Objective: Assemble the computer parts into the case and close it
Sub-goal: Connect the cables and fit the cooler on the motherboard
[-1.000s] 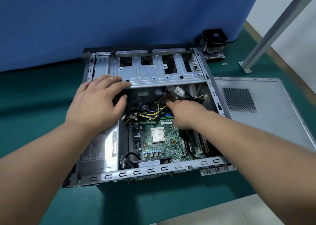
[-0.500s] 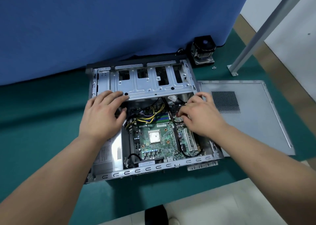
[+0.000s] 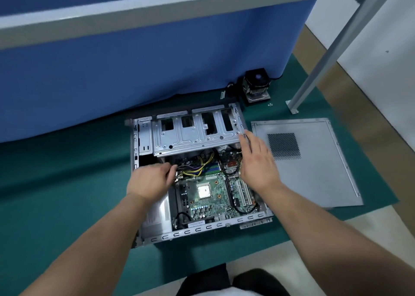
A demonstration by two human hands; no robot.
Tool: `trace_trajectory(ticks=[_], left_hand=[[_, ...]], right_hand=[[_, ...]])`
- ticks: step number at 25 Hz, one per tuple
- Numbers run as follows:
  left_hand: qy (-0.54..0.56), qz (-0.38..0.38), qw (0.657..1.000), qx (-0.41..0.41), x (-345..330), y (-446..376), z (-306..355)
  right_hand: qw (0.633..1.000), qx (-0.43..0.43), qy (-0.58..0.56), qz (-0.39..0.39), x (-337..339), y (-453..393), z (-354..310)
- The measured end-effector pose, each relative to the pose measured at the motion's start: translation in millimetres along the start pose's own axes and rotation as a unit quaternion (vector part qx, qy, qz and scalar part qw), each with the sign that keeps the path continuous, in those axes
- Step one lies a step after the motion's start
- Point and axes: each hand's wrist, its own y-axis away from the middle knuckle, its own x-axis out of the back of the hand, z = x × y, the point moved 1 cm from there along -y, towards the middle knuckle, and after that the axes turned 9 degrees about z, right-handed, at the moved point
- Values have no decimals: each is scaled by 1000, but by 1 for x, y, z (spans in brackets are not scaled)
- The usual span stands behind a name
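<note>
while case (image 3: 202, 231) lies open on green mat (image 3: 67, 183), motherboard (image 3: 208, 197) sits inside, bare cpu (image 3: 204, 190) at centre; left hand (image 3: 149, 182) low at case's left, fingers curled into yellow-black cable bundle (image 3: 197, 168), apparently pinching it; right hand (image 3: 256, 161) spread flat, holding nothing, fingertips touching drive cage (image 3: 195, 136) right corner; side panel (image 3: 307, 163) flat just right of case, long axis running away from person, right hand nearer; cooler fan (image 3: 257, 85) farthest, by blue partition (image 3: 157, 59), beyond right hand; likely next part to fetch.
</note>
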Motion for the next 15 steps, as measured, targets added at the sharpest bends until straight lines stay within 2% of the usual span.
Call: trace_trajectory(ticks=[5,10,15], left_hand=[[-45,-69,996,34,-1,8,14],[-36,-93,992,83,1,18,21],[-34,-100,990,91,5,19,25]], right_hand=[[978,-148,-92,-113,5,-8,0],[957,-124,-121,-233,26,-19,10],[959,-107,-104,-240,35,-17,8]])
